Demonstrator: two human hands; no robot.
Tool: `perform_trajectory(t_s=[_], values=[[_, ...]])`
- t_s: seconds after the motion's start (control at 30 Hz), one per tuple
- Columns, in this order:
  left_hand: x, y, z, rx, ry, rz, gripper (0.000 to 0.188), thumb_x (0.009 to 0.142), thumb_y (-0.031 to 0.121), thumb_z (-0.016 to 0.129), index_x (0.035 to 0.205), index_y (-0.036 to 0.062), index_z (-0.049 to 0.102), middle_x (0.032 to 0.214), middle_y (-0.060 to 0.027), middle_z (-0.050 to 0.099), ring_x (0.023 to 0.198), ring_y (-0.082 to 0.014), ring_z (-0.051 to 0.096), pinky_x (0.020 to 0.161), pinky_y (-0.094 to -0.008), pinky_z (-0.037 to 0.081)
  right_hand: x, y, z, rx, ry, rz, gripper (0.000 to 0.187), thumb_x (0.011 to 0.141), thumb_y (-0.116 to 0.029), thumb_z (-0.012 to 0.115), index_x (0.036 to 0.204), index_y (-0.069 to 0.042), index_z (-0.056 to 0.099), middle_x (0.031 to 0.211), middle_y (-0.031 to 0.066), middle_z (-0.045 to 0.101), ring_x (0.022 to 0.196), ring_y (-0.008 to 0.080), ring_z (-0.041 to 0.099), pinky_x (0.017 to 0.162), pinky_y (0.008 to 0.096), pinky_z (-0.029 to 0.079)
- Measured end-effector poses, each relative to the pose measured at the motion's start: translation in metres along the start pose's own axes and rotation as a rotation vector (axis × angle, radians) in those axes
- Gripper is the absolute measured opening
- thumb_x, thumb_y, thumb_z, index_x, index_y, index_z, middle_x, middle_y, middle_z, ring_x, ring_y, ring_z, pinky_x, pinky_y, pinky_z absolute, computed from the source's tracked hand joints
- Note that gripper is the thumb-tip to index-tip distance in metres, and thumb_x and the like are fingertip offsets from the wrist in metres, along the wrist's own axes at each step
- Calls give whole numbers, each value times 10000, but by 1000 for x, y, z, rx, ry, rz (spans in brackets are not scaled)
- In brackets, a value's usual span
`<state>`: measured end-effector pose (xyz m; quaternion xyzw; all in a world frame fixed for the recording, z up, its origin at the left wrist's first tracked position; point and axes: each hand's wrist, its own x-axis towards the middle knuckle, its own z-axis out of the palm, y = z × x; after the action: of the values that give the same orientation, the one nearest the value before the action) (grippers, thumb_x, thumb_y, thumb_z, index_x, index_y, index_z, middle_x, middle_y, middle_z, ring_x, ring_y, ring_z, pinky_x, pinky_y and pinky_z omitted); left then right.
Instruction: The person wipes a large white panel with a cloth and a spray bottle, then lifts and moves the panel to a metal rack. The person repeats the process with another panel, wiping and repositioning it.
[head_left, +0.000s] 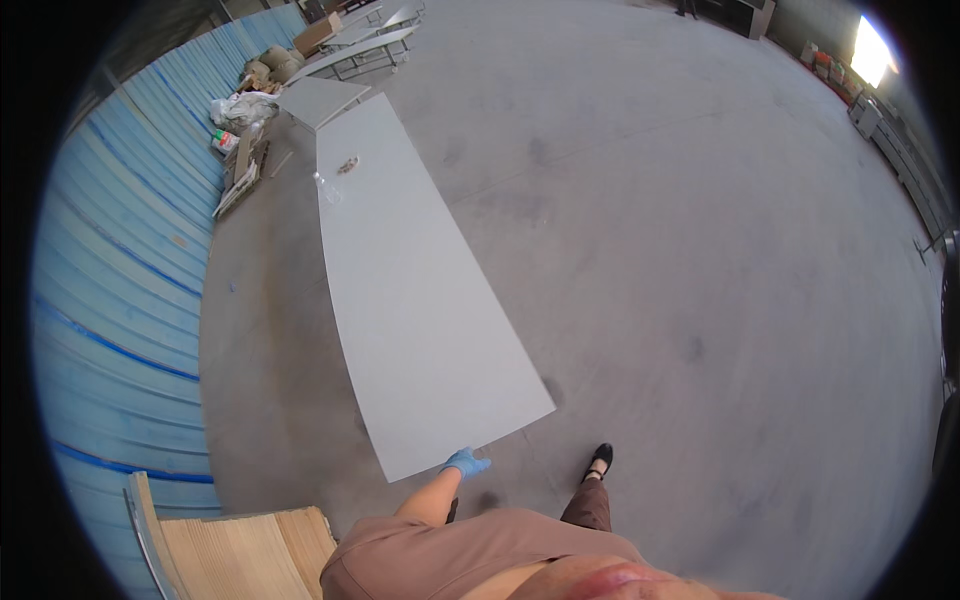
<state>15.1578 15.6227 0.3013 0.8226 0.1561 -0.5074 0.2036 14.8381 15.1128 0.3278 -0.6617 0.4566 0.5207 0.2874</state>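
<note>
My left hand [466,462], in a blue glove, is at the near edge of a long white table [430,330], slightly overlapping it. One finger or the thumb sticks out to the right, apart from the others, and nothing shows in the hand. Whether it presses on the edge is hard to make out. My right hand is outside the view. Toward the table's far left edge lies a clear plastic bottle [327,188]. Beside it sits a small brownish cluster of things [348,165], too small to name.
Blue corrugated wall [130,270] runs along the left. Stacked wooden boards [250,550] stand at lower left. Bags [245,112] and panels [243,165] lie by the wall, near more tables [350,55]. Grey concrete floor [700,250] spreads right; machinery [900,160] lines the far right.
</note>
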Motion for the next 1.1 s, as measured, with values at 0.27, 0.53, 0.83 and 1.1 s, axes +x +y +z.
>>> perform_trajectory(t_s=[0.27, 0.53, 0.83, 1.1], values=[[-49, 124, 51, -193, 111, 24, 876, 881, 547, 707, 1506, -23, 477, 1544, -233, 494, 1437, -356, 472, 1183, -416, 374, 69, -9, -176, 540, 204, -167, 363, 966, -399, 665, 1145, -91, 736, 829, 36, 664, 673, 179, 584, 615, 375, 500], [-33, 166, 38, -389, 84, -128, 678, 959, 496, 623, 1425, 5, 591, 1463, -207, 590, 1374, -362, 537, 1128, -430, 423, 85, -199, -334, 213, 196, -480, 614, 935, -449, 697, 1338, 13, 661, 1299, 168, 706, 1226, 272, 643, 1050, 390, 486], [87, 306, -57, -484, -41, -168, 643, 969, 502, 634, 1440, 66, 600, 1504, -138, 573, 1349, -289, 559, 1110, -419, 445, 101, -311, -475, 78, 131, -289, 636, 913, -490, 667, 1364, -42, 663, 1352, 173, 683, 1275, 315, 638, 1078, 414, 489], [228, 660, -312, -335, 238, 272, 742, 926, 489, 708, 1473, 21, 530, 1456, -185, 594, 1331, -294, 573, 1102, -394, 453, 195, -415, -587, 146, 108, -206, 656, 913, -517, 651, 1334, -15, 667, 1357, 185, 674, 1267, 319, 637, 1062, 421, 496]])
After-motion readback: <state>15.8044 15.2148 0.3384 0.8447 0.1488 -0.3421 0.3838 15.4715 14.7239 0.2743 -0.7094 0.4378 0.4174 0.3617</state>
